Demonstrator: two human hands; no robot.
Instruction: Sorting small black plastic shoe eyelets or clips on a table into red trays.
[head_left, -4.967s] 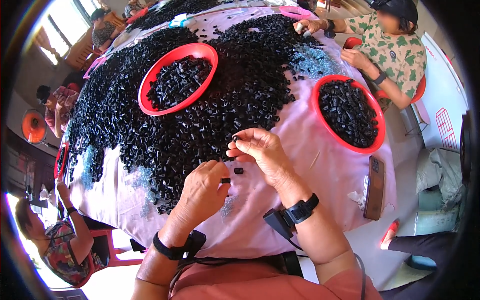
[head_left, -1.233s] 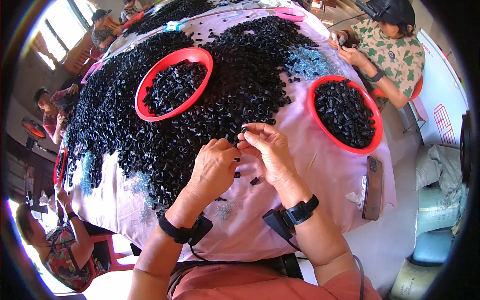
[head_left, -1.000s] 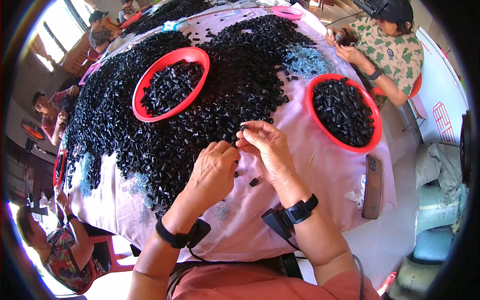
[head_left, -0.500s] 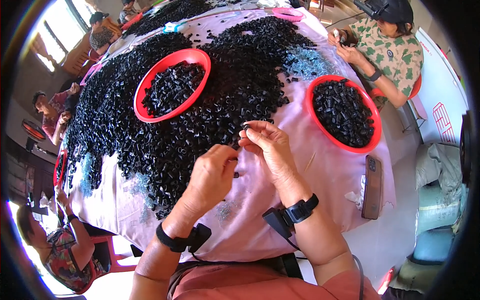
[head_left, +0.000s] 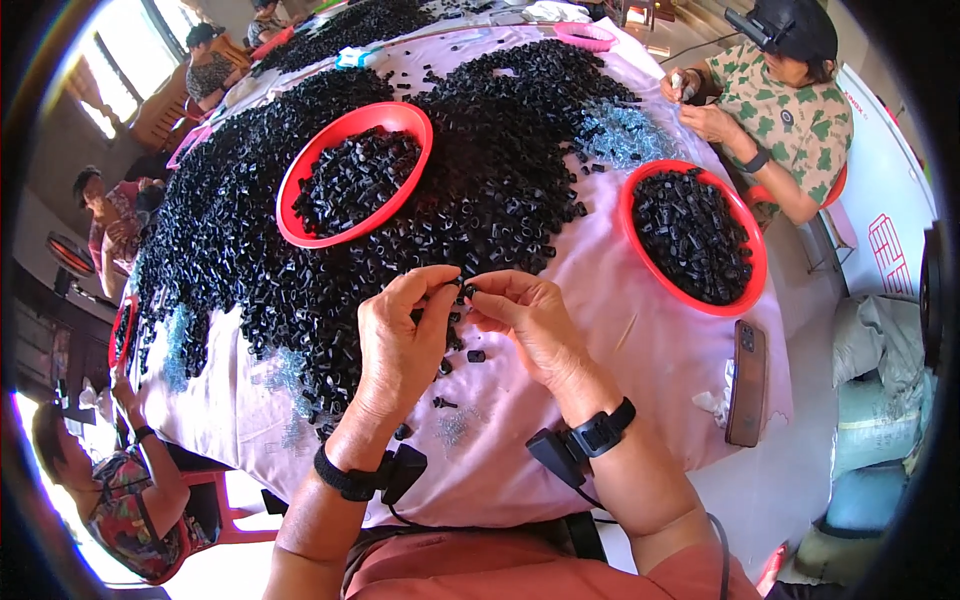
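Note:
My left hand [head_left: 402,335] and my right hand [head_left: 532,325] meet over the near edge of a big heap of small black plastic pieces [head_left: 480,205]. Between my right thumb and forefinger is a small black plastic piece [head_left: 469,291]. The left fingertips are pinched right beside it, around a dark bit too small to make out fully. Below my hands a few loose black pieces [head_left: 475,356] lie on the pink cloth [head_left: 590,300], along with a small scatter of tiny clear bits [head_left: 455,427].
One red basin [head_left: 287,225] of black pieces rests on the heap, another red basin [head_left: 632,235] stands right. A phone [head_left: 747,385], crumpled tissue [head_left: 714,402] and thin stick [head_left: 627,331] lie near the right edge. Bluish clear pieces [head_left: 625,132] lie beyond. Other people sit around the table.
My left hand has come up and in to meet the right. My right hand has moved slightly down and left with the black piece. The view has shifted a little.

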